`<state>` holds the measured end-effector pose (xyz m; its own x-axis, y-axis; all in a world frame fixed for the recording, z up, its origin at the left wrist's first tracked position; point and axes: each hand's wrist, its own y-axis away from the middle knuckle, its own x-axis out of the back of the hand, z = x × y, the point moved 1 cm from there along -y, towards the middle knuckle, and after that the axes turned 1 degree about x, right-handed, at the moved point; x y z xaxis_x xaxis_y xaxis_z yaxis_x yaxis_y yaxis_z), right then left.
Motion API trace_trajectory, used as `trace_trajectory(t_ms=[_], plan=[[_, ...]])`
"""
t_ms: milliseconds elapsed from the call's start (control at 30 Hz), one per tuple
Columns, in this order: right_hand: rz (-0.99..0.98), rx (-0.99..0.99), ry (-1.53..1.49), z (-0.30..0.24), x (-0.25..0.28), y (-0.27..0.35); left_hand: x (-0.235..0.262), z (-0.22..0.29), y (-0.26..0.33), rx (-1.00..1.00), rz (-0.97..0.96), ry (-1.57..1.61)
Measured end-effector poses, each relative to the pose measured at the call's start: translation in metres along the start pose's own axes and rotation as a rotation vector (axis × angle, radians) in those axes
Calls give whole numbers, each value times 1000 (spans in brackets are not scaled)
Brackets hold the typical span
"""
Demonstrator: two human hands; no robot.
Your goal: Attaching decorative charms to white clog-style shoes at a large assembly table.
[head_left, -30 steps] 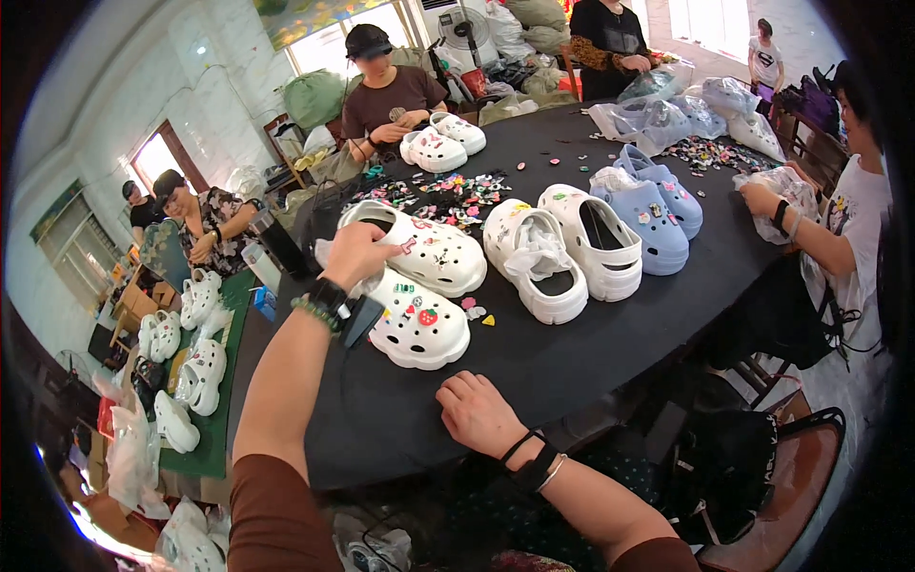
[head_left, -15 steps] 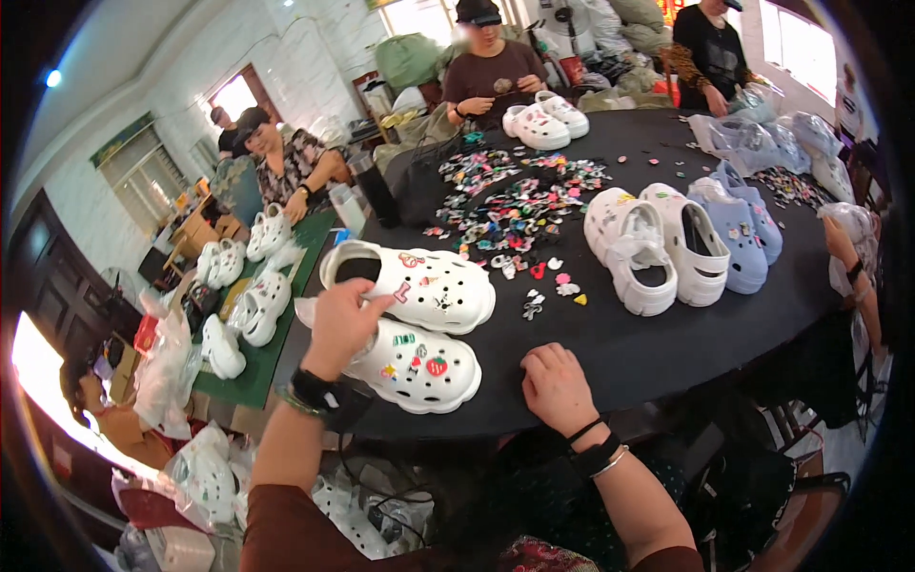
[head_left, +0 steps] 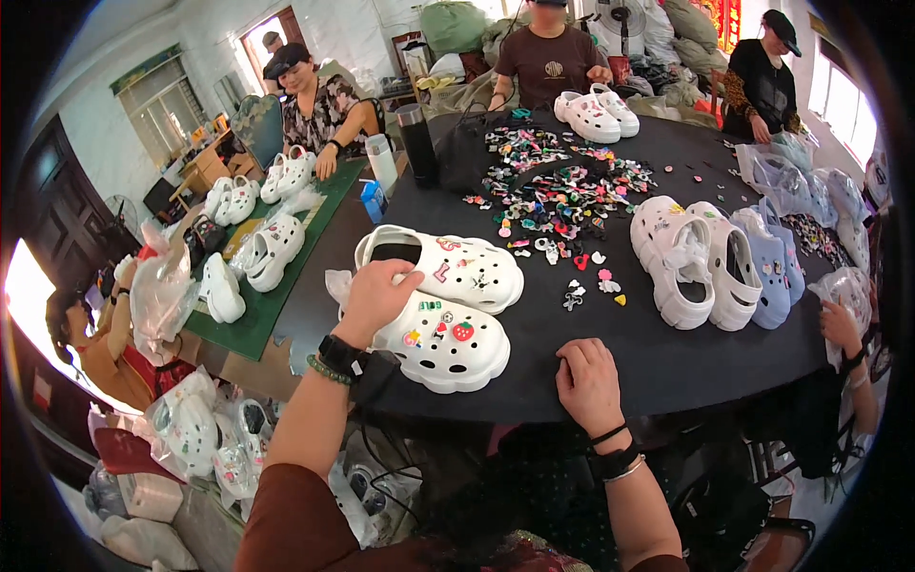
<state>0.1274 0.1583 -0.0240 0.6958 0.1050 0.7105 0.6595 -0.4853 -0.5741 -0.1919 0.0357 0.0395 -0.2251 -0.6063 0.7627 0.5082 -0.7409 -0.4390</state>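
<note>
White clog (head_left: 440, 341), decorated with coloured charms, is laid on the black table (head_left: 667, 362), long axis left-right, toe rightward. Its heel end is gripped by the curled left hand (head_left: 376, 297). Right hand (head_left: 588, 381) is rested flat, fingers loosely bent, holding nothing. A small blue carton (head_left: 373, 201) is seen beyond the left fingers.

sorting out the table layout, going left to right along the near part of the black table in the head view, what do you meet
left hand on the heel of the nearer white clog → right hand flat on the black table → small loose charms → pair of white clogs → pale blue clogs
</note>
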Motion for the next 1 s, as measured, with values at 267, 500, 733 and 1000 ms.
trace_trajectory(t_ms=[267,500,733,1000], plan=[[-206,-264,-979,-56,24,-5,-1,2,-1,57,-50,131],[-428,-406,-1213,-100,51,-18,-2,8,-8,40,-53,184],[-557,190,-1824,-144,115,-25,0,5,-1,46,-30,145],[-504,385,-1910,-156,120,-14,-2,3,-3,36,-19,132]])
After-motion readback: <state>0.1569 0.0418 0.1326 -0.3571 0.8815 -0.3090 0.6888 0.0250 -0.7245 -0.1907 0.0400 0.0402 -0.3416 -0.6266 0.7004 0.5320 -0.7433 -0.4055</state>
